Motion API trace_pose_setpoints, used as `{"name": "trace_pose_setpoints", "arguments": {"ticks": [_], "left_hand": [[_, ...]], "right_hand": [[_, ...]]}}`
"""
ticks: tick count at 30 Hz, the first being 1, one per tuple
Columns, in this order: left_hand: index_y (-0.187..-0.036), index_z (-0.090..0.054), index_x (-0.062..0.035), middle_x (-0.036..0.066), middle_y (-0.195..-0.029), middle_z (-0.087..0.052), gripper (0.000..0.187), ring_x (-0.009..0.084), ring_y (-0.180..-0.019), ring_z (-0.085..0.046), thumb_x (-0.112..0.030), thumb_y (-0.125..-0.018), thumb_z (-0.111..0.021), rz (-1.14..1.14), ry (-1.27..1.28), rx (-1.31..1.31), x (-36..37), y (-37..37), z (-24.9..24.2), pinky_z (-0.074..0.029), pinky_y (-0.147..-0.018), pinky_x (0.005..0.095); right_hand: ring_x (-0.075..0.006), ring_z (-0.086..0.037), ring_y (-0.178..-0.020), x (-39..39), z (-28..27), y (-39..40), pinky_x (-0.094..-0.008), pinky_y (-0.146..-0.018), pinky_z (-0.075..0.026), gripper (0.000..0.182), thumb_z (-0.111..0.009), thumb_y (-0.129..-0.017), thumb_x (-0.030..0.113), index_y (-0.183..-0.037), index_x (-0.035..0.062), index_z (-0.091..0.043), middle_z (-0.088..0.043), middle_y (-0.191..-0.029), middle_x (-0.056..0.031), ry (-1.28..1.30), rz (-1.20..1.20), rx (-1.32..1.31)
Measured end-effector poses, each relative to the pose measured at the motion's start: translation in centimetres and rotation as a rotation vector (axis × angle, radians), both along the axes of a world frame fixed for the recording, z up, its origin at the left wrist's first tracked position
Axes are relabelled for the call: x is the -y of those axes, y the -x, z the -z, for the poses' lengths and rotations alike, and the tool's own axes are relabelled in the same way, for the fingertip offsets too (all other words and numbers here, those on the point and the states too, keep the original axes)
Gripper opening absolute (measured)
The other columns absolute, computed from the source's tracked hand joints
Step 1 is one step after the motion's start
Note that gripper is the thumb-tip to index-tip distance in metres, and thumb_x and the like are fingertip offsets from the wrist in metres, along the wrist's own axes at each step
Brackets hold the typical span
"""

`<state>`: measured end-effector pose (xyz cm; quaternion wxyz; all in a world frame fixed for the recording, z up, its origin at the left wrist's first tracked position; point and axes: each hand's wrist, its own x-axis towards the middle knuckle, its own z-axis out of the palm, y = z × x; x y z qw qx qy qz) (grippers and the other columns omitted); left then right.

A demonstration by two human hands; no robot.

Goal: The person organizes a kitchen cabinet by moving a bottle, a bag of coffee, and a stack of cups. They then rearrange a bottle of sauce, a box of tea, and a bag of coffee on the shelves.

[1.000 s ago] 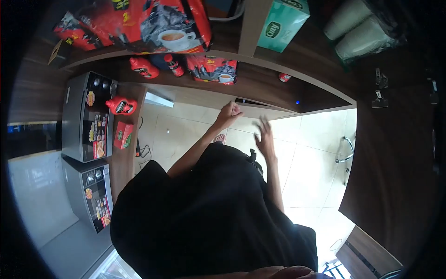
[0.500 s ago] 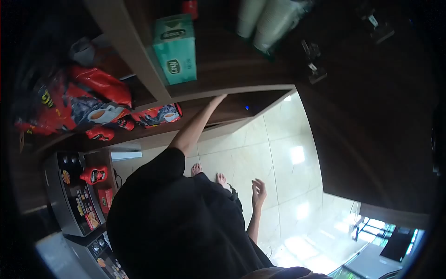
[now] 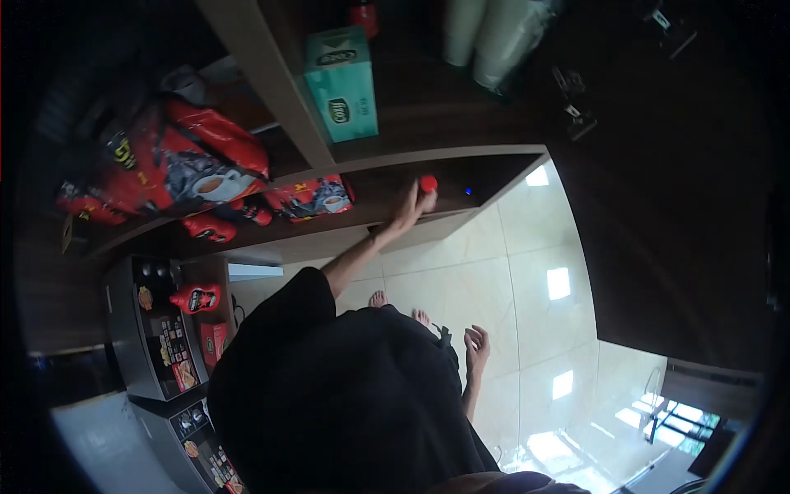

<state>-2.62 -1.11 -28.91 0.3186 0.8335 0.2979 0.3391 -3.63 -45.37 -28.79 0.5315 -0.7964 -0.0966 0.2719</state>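
My left hand (image 3: 410, 207) is inside the lower shelf compartment, its fingers closed round a small red-capped container (image 3: 428, 184). The cap faces up toward me, while most of the body is hidden by my fingers. To the left of that hand, on the same shelf, lies a red bag with a coffee cup picture (image 3: 313, 198), and beyond it are red bottles (image 3: 208, 228). My right hand (image 3: 477, 350) hangs by my side above the tiled floor, holding nothing, with its fingers loosely bent and apart.
A teal box (image 3: 341, 86) and wrapped stacks of cups (image 3: 510, 41) stand on the upper shelf. Larger red bags (image 3: 193, 169) fill the left. A dark cabinet door (image 3: 675, 222) hangs open at right. Lower left are a red sauce bottle (image 3: 196, 298) and a red box (image 3: 214, 342).
My left hand, earlier hidden past the shelf edge, has come into view with the red-capped container in it. The shelves have shifted slightly right in view. My right hand still hangs loosely.
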Motion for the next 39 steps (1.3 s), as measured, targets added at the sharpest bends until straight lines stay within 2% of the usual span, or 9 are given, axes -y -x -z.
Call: {"name": "trace_pose_setpoints", "arguments": {"ticks": [2, 7, 11, 16, 18, 19, 25, 28, 39], "left_hand": [[-0.124, -0.058, -0.0083, 0.011, -0.1, -0.068, 0.044, 0.0239, -0.086, -0.069, -0.033, -0.09, -0.071, 0.098, 0.424, 0.09, 3.5, 2.4, -0.1, -0.054, -0.075, 0.0378], [-0.118, -0.063, -0.0092, 0.006, -0.107, -0.068, 0.043, 0.0169, -0.09, -0.069, -0.034, -0.085, -0.077, 0.185, 0.491, 0.051, 11.8, 7.9, -9.8, -0.054, -0.078, 0.0301], [-0.113, -0.064, -0.0053, 0.007, -0.097, -0.067, 0.045, 0.017, -0.08, -0.069, -0.029, -0.08, -0.084, 0.321, 0.377, 0.198, 14.8, 9.0, -15.8, -0.053, -0.074, 0.0311], [-0.125, -0.055, -0.0049, 0.011, -0.106, -0.063, 0.067, 0.0237, -0.1, -0.062, -0.032, -0.074, -0.088, 0.545, 0.28, 0.445, 13.3, 9.4, -22.1, -0.049, -0.088, 0.0365], [-0.131, -0.048, -0.0021, 0.012, -0.106, -0.061, 0.071, 0.0244, -0.1, -0.059, -0.027, -0.076, -0.086, 0.439, 0.184, 0.48, 12.9, 10.7, -22.9, -0.045, -0.092, 0.0395], [-0.127, -0.048, 0.0, 0.012, -0.103, -0.06, 0.063, 0.0227, -0.093, -0.058, -0.022, -0.079, -0.082, 0.249, 0.078, 0.55, 12.8, 11.9, -22.2, -0.043, -0.092, 0.0401], [-0.105, -0.052, -0.0013, 0.01, -0.081, -0.063, 0.041, 0.0196, -0.069, -0.063, 0.002, -0.075, -0.079, 0.147, -0.102, 0.561, 12.1, 16.2, -22.5, -0.052, -0.069, 0.033], [-0.1, -0.053, -0.0018, 0.008, -0.075, -0.064, 0.037, 0.0187, -0.064, -0.064, 0.003, -0.074, -0.079, 0.098, -0.083, 0.543, 11.8, 17.6, -22.3, -0.053, -0.065, 0.0326], [-0.116, -0.041, 0.0, 0.002, -0.059, -0.056, 0.051, 0.0108, -0.053, -0.056, 0.003, -0.079, -0.077, 0.025, -0.06, 0.505, 9.7, 20.3, -22.0, -0.044, -0.063, 0.0252]], "right_hand": [[-0.0236, -0.067, -0.104, -2.9, -1.1, -1.2, -0.035, -0.089, -0.052, 0.053, -0.076, -0.087, 0.016, -0.133, 0.0058, -0.051, -0.069, -0.115, -0.0128, -0.034, -0.136, 0.059], [-0.033, -0.064, -0.113, -12.6, -11.2, -1.8, -0.0413, -0.094, -0.051, 0.077, -0.08, -0.084, 0.019, -0.145, 0.0061, -0.036, -0.063, -0.127, -0.0194, -0.03, -0.456, 0.633], [-0.0369, -0.066, -0.106, -14.9, -12.7, -1.7, -0.0436, -0.088, -0.051, 0.065, -0.079, -0.084, 0.017, -0.136, 0.0023, -0.043, -0.066, -0.113, -0.0237, -0.231, -0.488, 0.239], [-0.0287, -0.067, -0.101, -16.2, -15.9, -2.2, -0.0388, -0.087, -0.052, 0.057, -0.082, -0.076, 0.015, -0.123, 0.0002, -0.053, -0.068, -0.108, -0.0188, -0.283, -0.372, 0.544], [-0.0273, -0.066, -0.108, -17.8, -19.8, -3.3, -0.0391, -0.093, -0.051, 0.064, -0.084, -0.073, 0.011, -0.128, -0.0006, -0.055, -0.067, -0.114, -0.0169, -0.372, -0.377, 0.685], [-0.0272, -0.064, -0.11, -20.2, -22.0, -4.1, -0.0391, -0.094, -0.05, 0.062, -0.085, -0.074, 0.01, -0.127, -0.0013, -0.056, -0.065, -0.12, -0.0148, -0.655, -0.264, 0.605], [-0.0202, -0.061, -0.11, -32.1, -31.5, -6.8, -0.035, -0.098, -0.047, 0.06, -0.08, -0.083, 0.004, -0.133, 0.0016, -0.047, -0.061, -0.12, -0.0117, -0.928, -0.257, 0.628], [-0.0157, -0.062, -0.104, -36.5, -31.9, -7.8, -0.0321, -0.092, -0.05, 0.051, -0.078, -0.086, 0.009, -0.127, 0.0024, -0.048, -0.064, -0.112, -0.009, -0.916, -0.346, 0.467], [-0.0152, -0.064, -0.095, -47.1, -31.6, -10.0, -0.0299, -0.083, -0.052, 0.054, -0.081, -0.085, 0.019, -0.125, -0.0021, -0.052, -0.068, -0.108, -0.0132, -0.897, -0.434, 0.649]]}}
